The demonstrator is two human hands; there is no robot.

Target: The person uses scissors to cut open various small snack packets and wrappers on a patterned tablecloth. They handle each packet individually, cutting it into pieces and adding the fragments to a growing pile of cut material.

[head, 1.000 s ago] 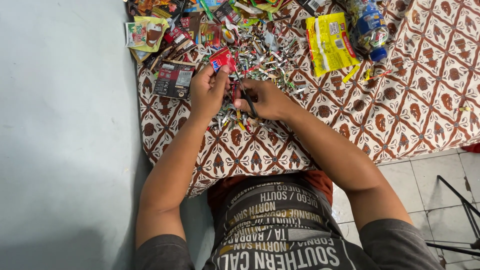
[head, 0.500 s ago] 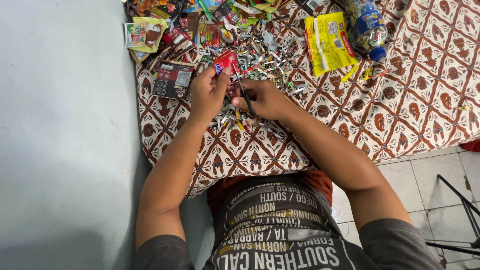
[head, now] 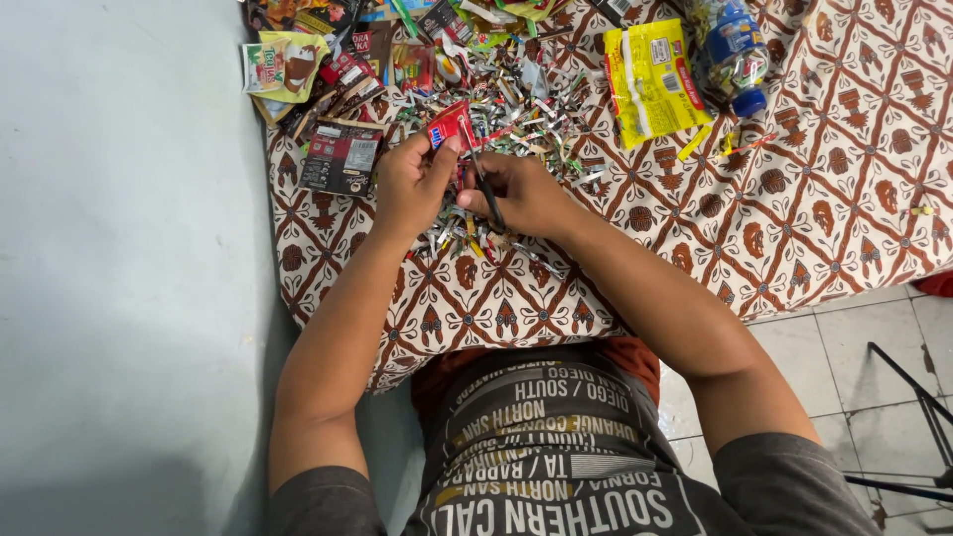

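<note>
A small red wrapper [head: 452, 126] is pinched between the fingers of the left hand [head: 415, 184], above a patterned cloth [head: 794, 199]. Dark scissors [head: 486, 194] are gripped in the closed right hand [head: 521, 194], blades at the wrapper. A heap of cut strips [head: 516, 109] is spread beyond and under the hands, so much cutting is judged done; whole packets [head: 342, 157] and a yellow packet [head: 650, 79] remain uncut. The cloth's left edge lies just beside the packets; open cloth is available to the right.
</note>
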